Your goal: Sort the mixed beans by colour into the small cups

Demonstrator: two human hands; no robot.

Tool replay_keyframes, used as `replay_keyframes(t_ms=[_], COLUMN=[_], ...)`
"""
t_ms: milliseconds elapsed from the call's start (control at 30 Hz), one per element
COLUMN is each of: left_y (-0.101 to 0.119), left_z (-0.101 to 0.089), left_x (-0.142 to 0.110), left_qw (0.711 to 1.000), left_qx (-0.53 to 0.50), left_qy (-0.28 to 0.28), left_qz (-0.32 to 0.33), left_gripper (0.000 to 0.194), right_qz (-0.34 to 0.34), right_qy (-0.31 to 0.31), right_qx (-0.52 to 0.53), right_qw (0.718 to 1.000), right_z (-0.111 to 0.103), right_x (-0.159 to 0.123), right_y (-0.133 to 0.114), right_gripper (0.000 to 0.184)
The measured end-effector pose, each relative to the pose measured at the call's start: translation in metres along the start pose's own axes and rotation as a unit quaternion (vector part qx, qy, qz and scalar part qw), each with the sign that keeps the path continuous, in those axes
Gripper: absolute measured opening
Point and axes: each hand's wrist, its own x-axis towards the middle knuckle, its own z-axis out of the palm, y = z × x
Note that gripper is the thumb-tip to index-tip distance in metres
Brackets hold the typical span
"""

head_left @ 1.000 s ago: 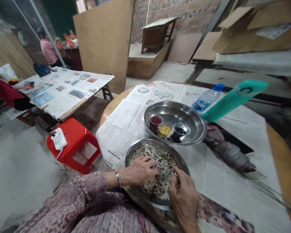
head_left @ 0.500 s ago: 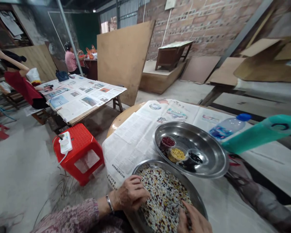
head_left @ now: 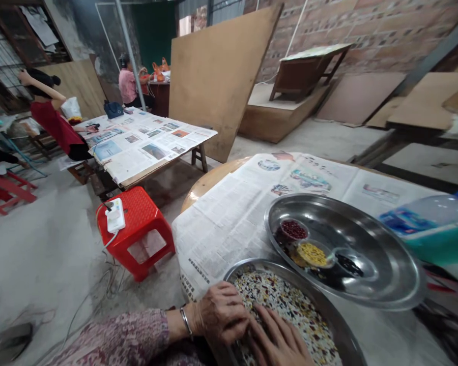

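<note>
My left hand [head_left: 221, 312], with a metal bangle [head_left: 185, 323] at the wrist, curls over a mix of red, black, white and yellow beans [head_left: 286, 305], and its fingertips are hidden. My right hand [head_left: 277, 341] lies next to it with fingers spread on the beans. The beans fill a steel basin [head_left: 252, 267] cut off by the lower frame edge. Just beyond, a wide steel tray [head_left: 385, 259] holds small cups of red beans [head_left: 293, 230], yellow grains [head_left: 311, 254] and black seeds [head_left: 347, 265].
Newspaper [head_left: 229, 213] covers the round table. A plastic bottle [head_left: 423, 213] lies at the right edge. Left of the table stands a red stool [head_left: 141, 223] bearing a power strip. Beyond, a person in red [head_left: 49, 119] sits at a newspaper-covered table [head_left: 148, 145], and a person in pink [head_left: 127, 86] stands farther back.
My view has tilted up and turned, so the basin sits lower in the frame. My right hand has shifted left towards my left hand, and its fingers now lie spread on the beans.
</note>
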Motion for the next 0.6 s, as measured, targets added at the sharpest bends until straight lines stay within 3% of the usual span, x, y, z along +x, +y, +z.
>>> replay_keyframes(t_ms=[167,267,367,500,600], left_y=[0.004,0.006,0.007,0.007,0.007], left_z=[-0.011,-0.016,-0.020,-0.021,-0.022], left_x=[0.006,0.009,0.011,0.011,0.011], left_qw=[0.999,0.998,0.999,0.998,0.998], left_qx=[-0.031,-0.041,-0.045,-0.047,-0.048], left_qy=[0.037,0.036,0.017,0.019,0.020], left_qz=[-0.011,-0.017,-0.023,-0.024,-0.025], left_gripper=[0.011,0.013,0.016,0.017,0.017], right_qz=[0.147,0.188,0.202,0.230,0.241], right_qy=[-0.022,-0.051,-0.052,-0.040,-0.038], right_qx=[-0.055,-0.061,-0.029,0.051,0.105], right_qw=[0.987,0.979,0.977,0.971,0.964], right_z=[-0.019,-0.031,-0.035,-0.029,-0.021], right_x=[-0.006,-0.023,-0.032,-0.013,0.016], right_y=[0.016,0.016,0.000,-0.035,-0.045], right_gripper=[0.031,0.030,0.031,0.030,0.027])
